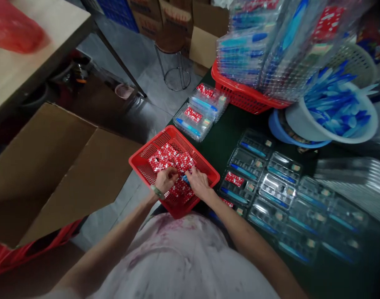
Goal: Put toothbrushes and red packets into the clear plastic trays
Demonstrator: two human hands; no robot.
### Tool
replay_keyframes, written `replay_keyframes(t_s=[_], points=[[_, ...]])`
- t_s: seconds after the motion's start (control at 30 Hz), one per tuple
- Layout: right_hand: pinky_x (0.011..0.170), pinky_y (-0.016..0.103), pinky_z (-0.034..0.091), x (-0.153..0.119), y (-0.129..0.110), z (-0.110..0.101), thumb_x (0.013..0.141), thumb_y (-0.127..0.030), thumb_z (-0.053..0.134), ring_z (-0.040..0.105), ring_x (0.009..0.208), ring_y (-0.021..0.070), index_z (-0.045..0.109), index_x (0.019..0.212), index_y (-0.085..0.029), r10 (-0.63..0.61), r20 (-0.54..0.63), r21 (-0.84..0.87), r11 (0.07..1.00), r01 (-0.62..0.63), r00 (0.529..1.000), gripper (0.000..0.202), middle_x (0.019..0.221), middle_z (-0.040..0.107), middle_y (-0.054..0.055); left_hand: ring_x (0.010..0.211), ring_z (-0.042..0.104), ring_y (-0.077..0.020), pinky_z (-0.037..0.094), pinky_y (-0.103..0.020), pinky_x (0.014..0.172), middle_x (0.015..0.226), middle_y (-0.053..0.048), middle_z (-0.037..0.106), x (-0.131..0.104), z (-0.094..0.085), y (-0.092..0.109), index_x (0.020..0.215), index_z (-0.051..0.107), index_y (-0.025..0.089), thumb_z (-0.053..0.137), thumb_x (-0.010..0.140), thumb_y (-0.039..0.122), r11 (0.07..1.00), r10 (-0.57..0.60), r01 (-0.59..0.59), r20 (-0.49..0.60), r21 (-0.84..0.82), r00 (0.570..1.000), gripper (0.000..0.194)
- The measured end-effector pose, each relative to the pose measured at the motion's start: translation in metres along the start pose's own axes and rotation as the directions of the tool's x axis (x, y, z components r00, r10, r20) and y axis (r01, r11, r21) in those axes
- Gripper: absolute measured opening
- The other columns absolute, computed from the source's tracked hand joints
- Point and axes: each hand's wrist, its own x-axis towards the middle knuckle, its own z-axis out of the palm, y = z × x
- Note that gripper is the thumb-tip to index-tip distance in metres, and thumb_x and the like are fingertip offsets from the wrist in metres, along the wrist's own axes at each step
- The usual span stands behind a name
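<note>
Both of my hands are inside a red plastic basket (136, 160) that holds many small red packets (165, 155) with white patterns. My left hand (166, 182), with a band at the wrist, is closed with its fingertips pinched over the packets. What it holds, if anything, is hidden. On the other side, my right hand (197, 181) is closed at the edge of a red-and-white packet (184, 161). A small blue item (185, 179) shows beside its thumb, too small to name.
Clear blister trays (239, 164) with blue pens lie in rows on the dark green table (214, 153). Filled packs (192, 120) lie beyond the basket. Behind stand a loaded red basket (239, 97) and a white tub (339, 137) of blue pieces. An open carton (62, 166) is at left.
</note>
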Motion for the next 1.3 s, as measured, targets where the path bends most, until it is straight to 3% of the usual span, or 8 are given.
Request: replay_keyframes(t_s=[0.3, 0.4, 0.47, 0.57, 0.83, 0.9, 1.1, 1.3], points=[[0.066, 0.024, 0.045, -0.036, 0.041, -0.028, 0.091, -0.024, 0.041, 0.061, 0.077, 0.0144, 0.057, 0.088, -0.020, 0.131, -0.277, 0.381, 0.924, -0.016, 0.952, 0.017, 0.086, 0.064, 0.001, 0.049, 0.052, -0.0118, 0.041, -0.022, 0.045, 0.057, -0.001, 0.061, -0.029, -0.013, 0.015, 0.077, 0.065, 0.013, 0.069, 0.056, 0.039, 0.905, -0.290, 0.176, -0.259, -0.388, 0.921, 0.033], [0.054, 0.021, 0.043, -0.059, 0.105, -0.031, 0.087, -0.032, 0.045, 0.057, 0.060, 0.0105, 0.056, 0.085, -0.018, 0.569, -0.356, 0.814, 0.578, -0.053, 0.741, 0.018, 0.074, 0.064, 0.000, 0.046, 0.052, -0.0114, 0.041, -0.021, 0.043, 0.056, 0.000, 0.061, -0.034, -0.009, 0.021, 0.077, 0.064, 0.012, 0.072, 0.051, 0.036, 0.850, -0.372, 0.192, -0.302, -0.491, 0.878, 0.035], [0.042, 0.020, 0.037, -0.066, 0.148, -0.027, 0.077, -0.034, 0.054, 0.048, 0.045, 0.0080, 0.055, 0.081, -0.017, 0.831, -0.165, 0.980, 0.201, -0.009, 0.531, 0.017, 0.066, 0.062, -0.002, 0.046, 0.052, -0.0112, 0.041, -0.021, 0.043, 0.054, 0.000, 0.060, -0.035, -0.004, 0.024, 0.075, 0.064, 0.012, 0.072, 0.050, 0.034, 0.828, -0.401, 0.202, -0.300, -0.523, 0.866, 0.035], [0.037, 0.019, 0.033, -0.062, 0.191, -0.015, 0.070, -0.029, 0.057, 0.044, 0.039, 0.0068, 0.051, 0.076, -0.017, 0.934, 0.057, 0.997, -0.038, -0.060, 0.352, 0.014, 0.061, 0.060, -0.003, 0.046, 0.054, -0.0116, 0.041, -0.020, 0.041, 0.053, 0.000, 0.060, -0.036, 0.004, 0.025, 0.075, 0.065, 0.013, 0.072, 0.050, 0.033, 0.815, -0.409, 0.210, -0.279, -0.540, 0.869, 0.033], [0.066, 0.030, 0.046, -0.072, 0.204, -0.018, 0.066, -0.025, 0.066, 0.061, 0.073, 0.0206, 0.060, 0.091, -0.013, 0.973, -0.082, 0.912, 0.161, -0.378, 0.216, 0.028, 0.072, 0.065, 0.006, 0.046, 0.054, -0.0108, 0.041, -0.019, 0.042, 0.054, 0.000, 0.061, -0.036, 0.007, 0.018, 0.077, 0.065, 0.012, 0.072, 0.052, 0.031, 0.814, -0.392, 0.169, -0.310, -0.556, 0.866, 0.032], [0.072, 0.032, 0.046, -0.077, 0.180, -0.029, 0.074, -0.029, 0.062, 0.061, 0.077, 0.0223, 0.057, 0.109, -0.012, 0.929, -0.241, 0.827, 0.348, -0.441, 0.281, 0.039, 0.075, 0.065, 0.006, 0.046, 0.053, -0.0104, 0.041, -0.019, 0.043, 0.055, 0.000, 0.061, -0.037, 0.007, 0.016, 0.077, 0.065, 0.012, 0.071, 0.053, 0.032, 0.818, -0.374, 0.139, -0.333, -0.558, 0.866, 0.032], [0.073, 0.027, 0.047, -0.041, 0.033, -0.041, 0.091, -0.022, 0.039, 0.063, 0.082, 0.0183, 0.061, 0.107, -0.019, 0.203, -0.286, 0.391, 0.917, -0.079, 0.936, 0.028, 0.094, 0.067, 0.008, 0.050, 0.052, -0.0106, 0.043, -0.021, 0.048, 0.059, -0.001, 0.060, -0.043, 0.004, 0.017, 0.077, 0.064, 0.013, 0.068, 0.057, 0.035, 0.861, -0.321, 0.106, -0.370, -0.498, 0.872, 0.030], [0.067, 0.041, 0.048, 0.012, -0.013, -0.014, 0.083, -0.001, 0.035, 0.062, 0.093, 0.0321, 0.052, 0.123, 0.002, 0.201, -0.070, 0.205, 0.962, -0.183, 0.977, 0.043, 0.119, 0.055, 0.029, 0.056, 0.056, -0.0124, 0.046, -0.023, 0.055, 0.065, -0.002, 0.064, -0.058, -0.007, 0.013, 0.077, 0.065, 0.015, 0.067, 0.058, 0.037, 0.925, -0.247, 0.103, -0.371, -0.366, 0.895, 0.029]])
